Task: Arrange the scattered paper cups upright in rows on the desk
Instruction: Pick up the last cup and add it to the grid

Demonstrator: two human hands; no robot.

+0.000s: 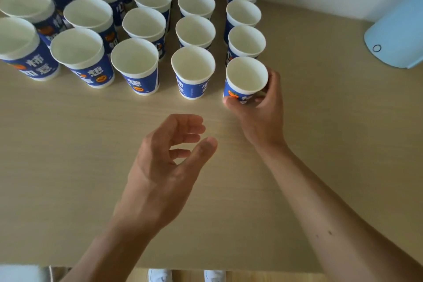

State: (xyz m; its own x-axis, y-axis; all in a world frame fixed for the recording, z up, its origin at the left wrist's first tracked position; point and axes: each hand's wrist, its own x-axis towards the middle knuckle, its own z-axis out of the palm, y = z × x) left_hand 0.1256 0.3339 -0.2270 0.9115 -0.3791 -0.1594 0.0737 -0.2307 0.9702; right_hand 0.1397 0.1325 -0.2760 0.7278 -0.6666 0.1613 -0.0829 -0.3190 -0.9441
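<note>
Left hand (169, 167): empty, fingers loosely curled, hovering over desk (68, 144).
Cup (246, 80): upright, front of rightmost row (243, 14).
Right hand (261, 107): I grip it low, thumb and fingers wrapped.
Next: I judge release, after squaring it.

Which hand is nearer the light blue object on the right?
Right. The right hand, gripping a cup, is left of the light blue object; the left hand is farther left, empty.
</note>
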